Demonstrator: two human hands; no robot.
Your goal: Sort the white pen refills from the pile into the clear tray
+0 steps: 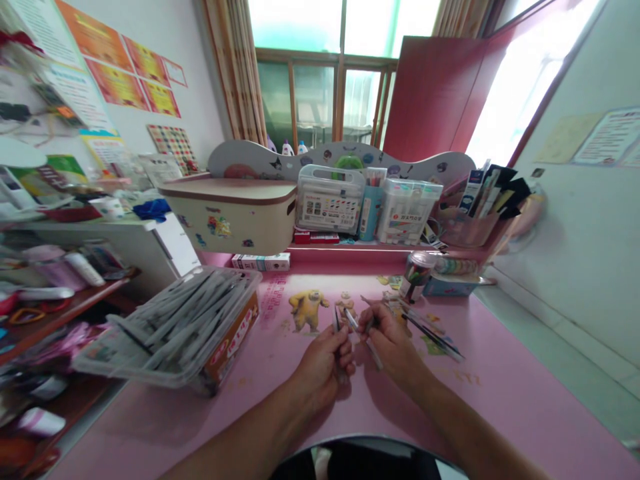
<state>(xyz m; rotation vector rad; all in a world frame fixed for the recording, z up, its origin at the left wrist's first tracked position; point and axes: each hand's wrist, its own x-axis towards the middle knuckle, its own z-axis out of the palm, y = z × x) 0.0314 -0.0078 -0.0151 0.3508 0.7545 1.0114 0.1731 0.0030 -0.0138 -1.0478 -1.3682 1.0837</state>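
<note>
My left hand is closed around a couple of thin grey pens that stick up from the fist. My right hand is closed on another pen, whose tip points toward the left hand. Both hands rest close together over the pink desk, near a cartoon bear print. Several more pens lie loose on the desk just right of my right hand.
A clear plastic box full of grey pens stands at the left on an orange carton. A tin and tape rolls sit behind the hands. Marker cases, a beige storage box and a pen holder line the back shelf.
</note>
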